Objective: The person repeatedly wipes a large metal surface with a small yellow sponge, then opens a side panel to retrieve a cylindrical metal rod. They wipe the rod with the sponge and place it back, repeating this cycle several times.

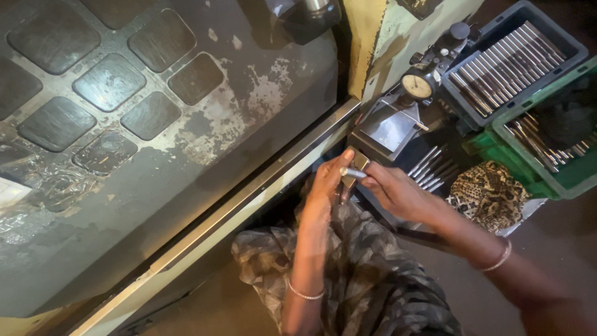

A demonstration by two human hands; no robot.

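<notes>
My left hand [328,182] and right hand [393,191] meet over my lap, both pinched shut on a short metal pin [352,172]: silvery, round, w/ a bright end face. Under it sits a small brass-coloured gauge piece [359,163], prob. gripped by my left fingers, view's too dim to be sure. More loose pins [429,168] lie just right of it; grey tray [513,62] of pins and dial gauge [416,86] sit further up.

Both forearms reach forward, each with a thin bangle at the wrist. The left hand [326,183] and right hand [393,190] meet fingertip to fingertip, fingers curled in a pinch.
</notes>
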